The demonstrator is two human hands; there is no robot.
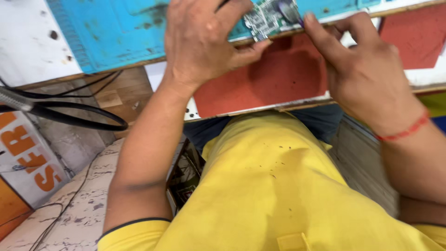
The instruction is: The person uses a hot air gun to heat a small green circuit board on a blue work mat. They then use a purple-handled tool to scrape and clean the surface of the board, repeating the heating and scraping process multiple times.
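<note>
A small green circuit board (264, 18) lies at the near edge of a blue work mat (116, 32) at the top of the head view. My left hand (204, 42) grips the board, thumb under its lower edge and fingers over it. My right hand (362, 69) comes in from the right, its forefinger tip touching the board's right end by a round dark part (288, 9). A red thread circles my right wrist (404, 132). Whether the right hand holds a tool is hidden.
A red pad (278, 79) sits on a lower shelf under the bench edge. Black cables (69, 114) loop at the left over a wooden surface. My yellow shirt (278, 186) fills the lower frame. A marbled floor (79, 204) and an orange-lettered sign (28, 153) lie at lower left.
</note>
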